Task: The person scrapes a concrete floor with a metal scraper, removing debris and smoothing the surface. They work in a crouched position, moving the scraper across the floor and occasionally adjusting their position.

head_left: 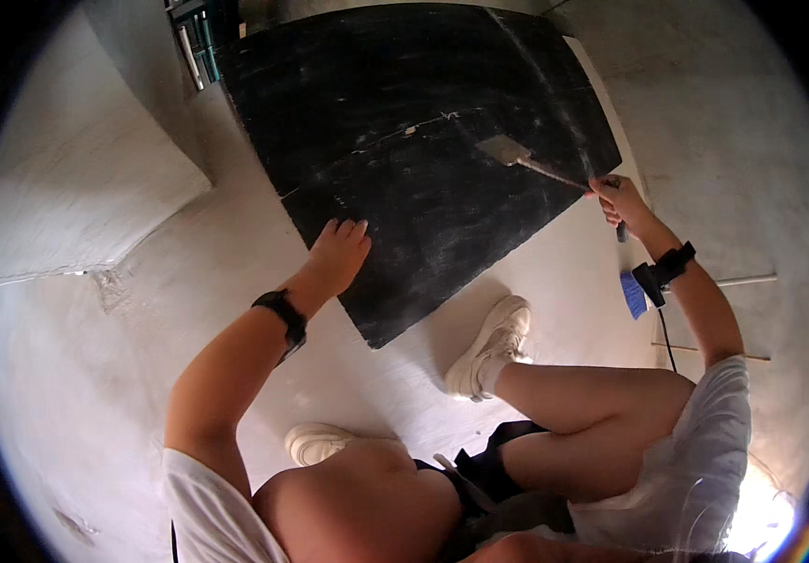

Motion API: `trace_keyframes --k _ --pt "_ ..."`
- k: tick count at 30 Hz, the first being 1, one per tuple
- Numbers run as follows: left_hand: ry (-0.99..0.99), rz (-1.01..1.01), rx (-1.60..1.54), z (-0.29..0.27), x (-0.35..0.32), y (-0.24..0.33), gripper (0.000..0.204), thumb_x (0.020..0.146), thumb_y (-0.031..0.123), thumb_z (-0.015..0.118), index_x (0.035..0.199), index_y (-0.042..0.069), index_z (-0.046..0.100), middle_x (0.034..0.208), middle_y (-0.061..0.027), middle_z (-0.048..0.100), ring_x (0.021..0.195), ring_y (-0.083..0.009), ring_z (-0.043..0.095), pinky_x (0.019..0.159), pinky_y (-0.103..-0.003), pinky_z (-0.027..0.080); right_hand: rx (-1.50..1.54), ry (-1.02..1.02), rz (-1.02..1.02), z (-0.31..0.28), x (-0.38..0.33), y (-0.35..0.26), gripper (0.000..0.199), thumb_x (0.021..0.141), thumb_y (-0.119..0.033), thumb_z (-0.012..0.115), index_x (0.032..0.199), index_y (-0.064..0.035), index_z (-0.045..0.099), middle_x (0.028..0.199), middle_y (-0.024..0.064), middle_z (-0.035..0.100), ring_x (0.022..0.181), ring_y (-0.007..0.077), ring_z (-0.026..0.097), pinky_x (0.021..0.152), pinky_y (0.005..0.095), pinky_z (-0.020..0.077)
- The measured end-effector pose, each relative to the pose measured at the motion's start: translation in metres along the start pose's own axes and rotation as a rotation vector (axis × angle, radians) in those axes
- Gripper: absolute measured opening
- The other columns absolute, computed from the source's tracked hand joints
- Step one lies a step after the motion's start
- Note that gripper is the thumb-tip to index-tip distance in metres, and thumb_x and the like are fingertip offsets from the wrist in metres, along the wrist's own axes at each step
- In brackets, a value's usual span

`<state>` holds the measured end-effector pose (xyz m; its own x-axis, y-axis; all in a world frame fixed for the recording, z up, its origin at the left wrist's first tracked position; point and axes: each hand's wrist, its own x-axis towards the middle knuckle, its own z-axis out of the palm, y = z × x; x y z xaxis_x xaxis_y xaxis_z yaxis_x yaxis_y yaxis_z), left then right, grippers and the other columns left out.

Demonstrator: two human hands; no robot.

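In the 1 head view, gripping a thin-shafted metal scraper with a flat square blade (506, 150) in the bare right hand (618, 202), with fingers clamped around the handle just outside the near right edge of a broad, black, white-scuffed rectangular board (423, 216). Holding far back from the blade, probably for reach and a low angle; cannot tell whether touching the surface or just above. Laying the bare left hand (339, 253) palm down on the board's left margin, with fingers extended and close together, clamped on nothing visible, likely to steady the sheet. Crouching with 2 cream shoes (498, 347) set off the near edge, seemingly for balance and to keep weight off the board. As for edges, pointing 1 near corner toward the gap between the knees, and slanting from there up to the right hand. Most open across the board's far and middle stretch, interrupted only by a ragged pale seam (411, 129) left of the blade. Tighter at the far left corner, beside a dark shelf (200, 42) of upright items, and at the right wrist, near a blue-bristled brush (633, 295). Roomier leftward, over pale floor (142, 375) short of a white angled panel (85, 159).
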<state>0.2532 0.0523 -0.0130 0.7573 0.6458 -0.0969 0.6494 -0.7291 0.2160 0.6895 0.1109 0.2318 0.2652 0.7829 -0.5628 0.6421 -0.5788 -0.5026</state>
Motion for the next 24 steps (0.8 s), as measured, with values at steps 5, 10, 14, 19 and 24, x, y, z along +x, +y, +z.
trace_keyframes --k 5,10,14,19,24 --pt "0.047 0.030 0.113 0.013 -0.009 0.002 0.039 0.086 0.014 0.056 0.124 0.005 0.055 0.140 -0.0138 0.042 0.129 -0.0288 0.039 0.108 -0.046 0.031 -0.181 -0.086 -0.015 -0.015 -0.004 0.033 0.035 0.088 -0.041 0.066 0.086 -0.0063 0.066 0.051 -0.0031 0.045 0.041 0.0077 0.041 0.039 0.0247 0.0327" --pt "-0.013 0.028 0.113 0.006 -0.019 0.001 0.046 0.084 0.014 0.059 0.128 0.005 0.052 0.143 -0.0127 0.038 0.132 -0.0278 0.035 0.110 -0.047 0.028 -0.721 -0.063 -0.389 -0.004 -0.013 0.010 0.033 0.088 -0.038 0.065 0.091 -0.0051 0.068 0.072 0.0101 0.066 0.065 0.0181 0.062 0.060 0.0330 0.0490" --pt "-0.037 0.062 0.148 -0.003 -0.026 0.005 0.048 0.083 0.010 0.059 0.130 0.004 0.050 0.145 -0.0134 0.035 0.133 -0.0287 0.033 0.111 -0.048 0.028 -0.696 -0.149 -0.424 0.010 -0.029 -0.009 0.031 0.087 -0.033 0.067 0.094 -0.0037 0.069 0.083 0.0125 0.069 0.075 0.0223 0.063 0.069 0.0348 0.0490" --pt "-0.057 0.043 0.118 -0.013 -0.028 0.008 0.047 0.082 0.007 0.059 0.129 0.003 0.052 0.143 -0.0146 0.036 0.132 -0.0297 0.034 0.110 -0.047 0.030 -0.825 -0.268 -0.587 0.017 -0.035 -0.014 0.027 0.086 -0.027 0.069 0.091 -0.0006 0.068 0.083 0.0149 0.069 0.075 0.0230 0.066 0.066 0.0326 0.0490" --pt "-0.147 -0.050 0.099 -0.025 -0.032 0.012 0.043 0.081 0.006 0.057 0.124 0.002 0.056 0.138 -0.0160 0.042 0.128 -0.0313 0.039 0.107 -0.045 0.034 -0.868 -0.406 -0.926 -0.007 -0.023 -0.085 0.024 0.085 -0.026 0.068 0.079 -0.0033 0.066 0.064 0.0116 0.062 0.057 0.0226 0.060 0.055 0.0356 0.0449"
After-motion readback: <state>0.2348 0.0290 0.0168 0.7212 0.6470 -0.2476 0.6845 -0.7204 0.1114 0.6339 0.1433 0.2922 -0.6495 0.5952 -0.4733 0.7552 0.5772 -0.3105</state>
